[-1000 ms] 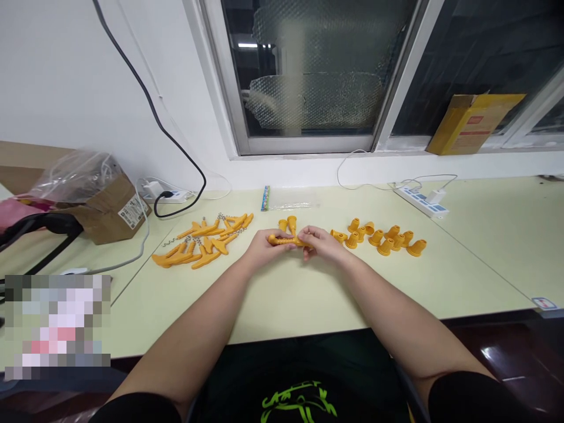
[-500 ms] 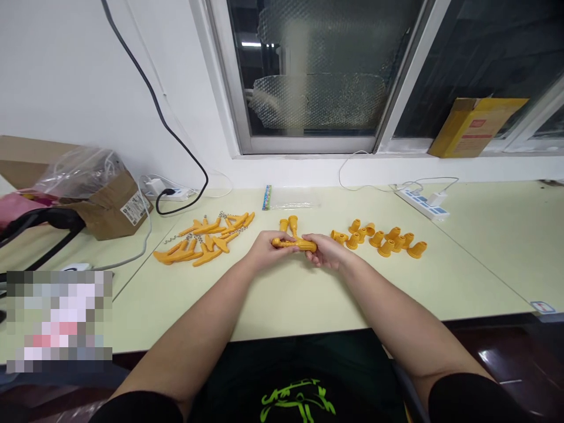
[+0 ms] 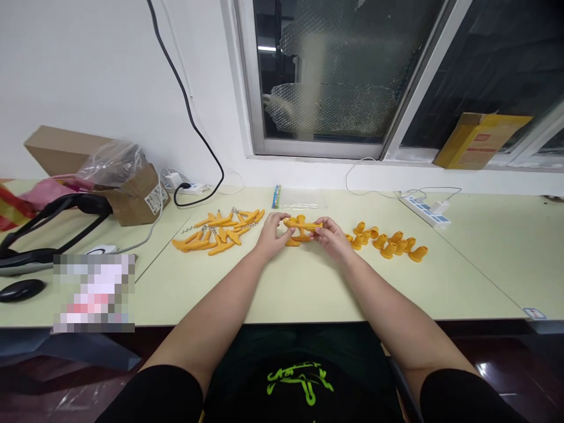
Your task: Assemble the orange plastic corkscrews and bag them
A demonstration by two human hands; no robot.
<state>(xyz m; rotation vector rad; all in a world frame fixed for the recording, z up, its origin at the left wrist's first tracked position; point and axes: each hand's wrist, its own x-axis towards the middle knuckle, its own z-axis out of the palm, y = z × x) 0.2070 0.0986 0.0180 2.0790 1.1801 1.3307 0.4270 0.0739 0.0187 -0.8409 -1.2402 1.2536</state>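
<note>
My right grip is narrowed to a pinch: the thumb and forefinger of the right hand [image 3: 330,237] close on one end of a yellow piece [image 3: 311,225]. The left hand [image 3: 271,236] curls at the other end, thumb and fingers a little apart around it; how hard they press, or whether they press at all, I cannot tell. The piece lies crosswise on the near side of the bag [image 3: 304,198], which I take as my landmark. I judge it is held by its ends so that its middle stays free and each hand steadies one side. More yellow shows just below and behind it, too overlapped for me to say what is joined and what merely lies there.

Left of the bag and nearer me, handles [image 3: 222,244] lie heaped on the bench [image 3: 286,294], many with a metal spiral showing. Right of the bag, also nearer me, the cups [image 3: 389,251] cluster, several resting on their flared rims, probably because that wide end is the steadier. The two kinds seem sorted, perhaps so each hand finds one sort on its own side.

Farther left of the bag sits a carton [image 3: 134,205]; farther right, a power strip [image 3: 423,210].
</note>
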